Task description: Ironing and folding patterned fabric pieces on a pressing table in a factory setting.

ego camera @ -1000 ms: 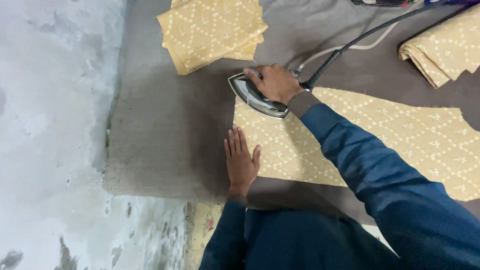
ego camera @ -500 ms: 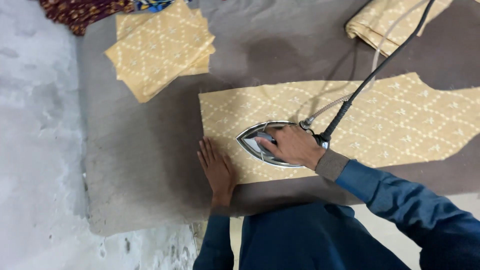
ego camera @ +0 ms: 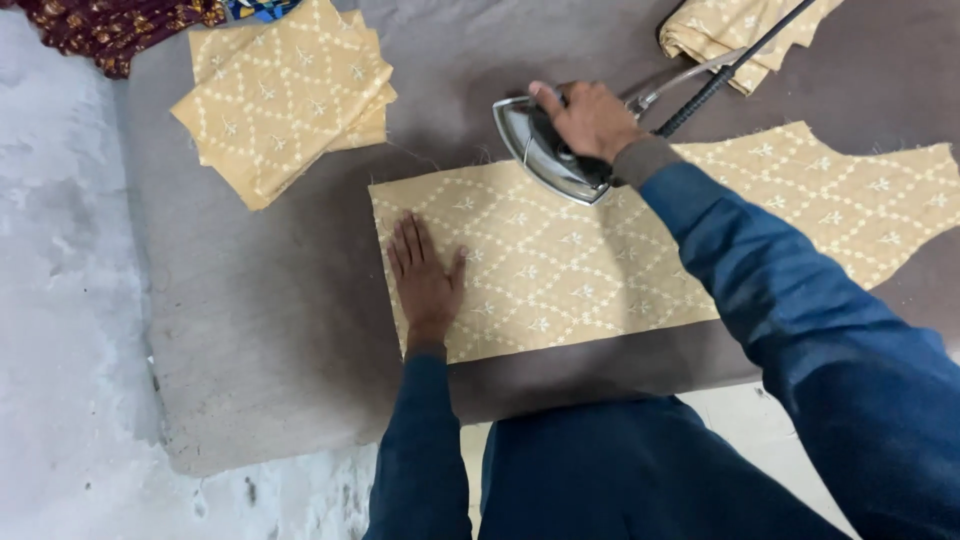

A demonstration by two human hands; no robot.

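A yellow cloth piece [ego camera: 560, 265] with a white diamond pattern lies flat on a grey-brown padded mat [ego camera: 270, 330]. My left hand [ego camera: 425, 280] presses flat on the cloth's left end, fingers spread. My right hand [ego camera: 590, 118] grips the handle of a metal iron [ego camera: 535, 150], which rests at the cloth's far edge, partly on the mat. A black cord [ego camera: 730, 70] runs from the iron up to the right.
A stack of folded yellow patterned pieces [ego camera: 285, 95] lies at the mat's far left. Another folded yellow bundle [ego camera: 740, 30] sits at the top right. Dark red patterned fabric [ego camera: 110, 25] is at the top left corner. Pale concrete floor [ego camera: 60, 300] borders the mat on the left.
The iron has moved from the cloth's middle up to its far edge with my right hand. My left hand stays flat on the cloth's left end. The view has shifted.
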